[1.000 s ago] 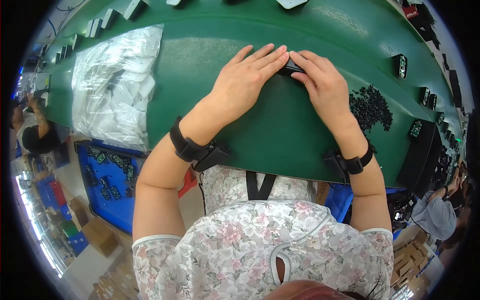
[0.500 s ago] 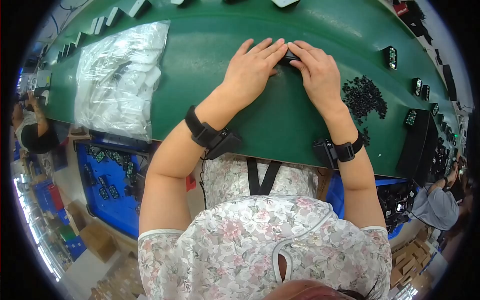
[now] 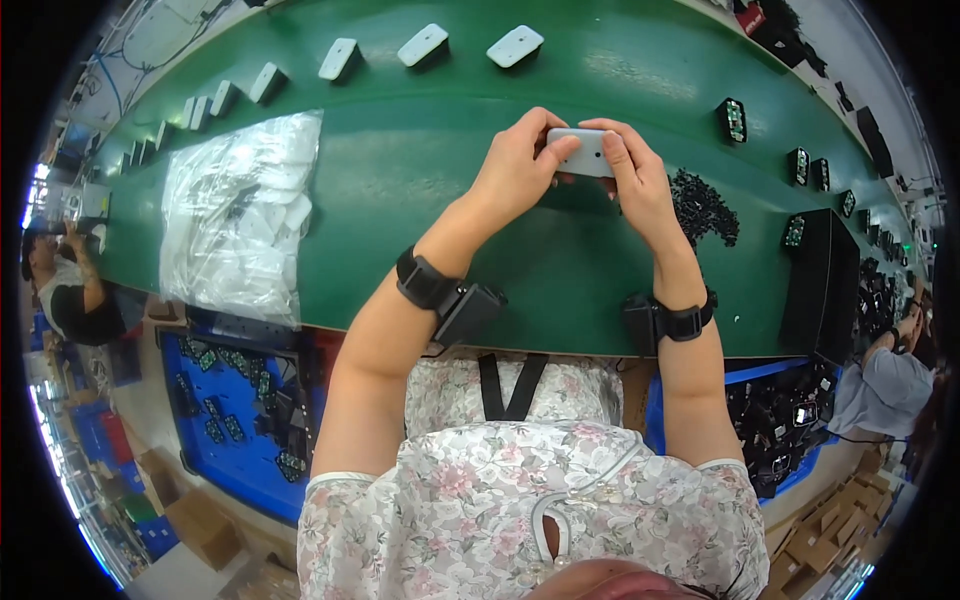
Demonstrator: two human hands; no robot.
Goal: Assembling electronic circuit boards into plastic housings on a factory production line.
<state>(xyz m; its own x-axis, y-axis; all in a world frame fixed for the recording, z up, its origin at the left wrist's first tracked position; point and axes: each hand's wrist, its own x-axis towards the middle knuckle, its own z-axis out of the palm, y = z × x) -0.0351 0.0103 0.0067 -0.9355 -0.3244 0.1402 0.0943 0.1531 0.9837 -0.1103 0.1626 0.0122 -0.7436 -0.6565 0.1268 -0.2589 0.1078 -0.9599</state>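
Between my two hands is a small rounded rectangular device housing (image 3: 588, 154), its white face with small dark holes turned up toward me. My left hand (image 3: 522, 165) is closed on its left end, the thumb lying on the white face. My right hand (image 3: 638, 178) grips the right end, thumb also on top. Fingers curl beneath, so the underside is hidden. Just right of my right hand lies a heap of small black parts (image 3: 703, 207) on the green table (image 3: 560, 270).
White-topped black housings (image 3: 515, 46) stand in a row along the far left. A clear bag of white covers (image 3: 238, 215) lies left. At right are open housings with circuit boards (image 3: 732, 120) and a black box (image 3: 822, 285). Blue bins (image 3: 225, 420) sit below the table edge.
The housing has been turned so its white face shows; before, a dark side showed. Both hands have shifted and now hold its ends with thumbs on top. The view has shifted, showing more far table.
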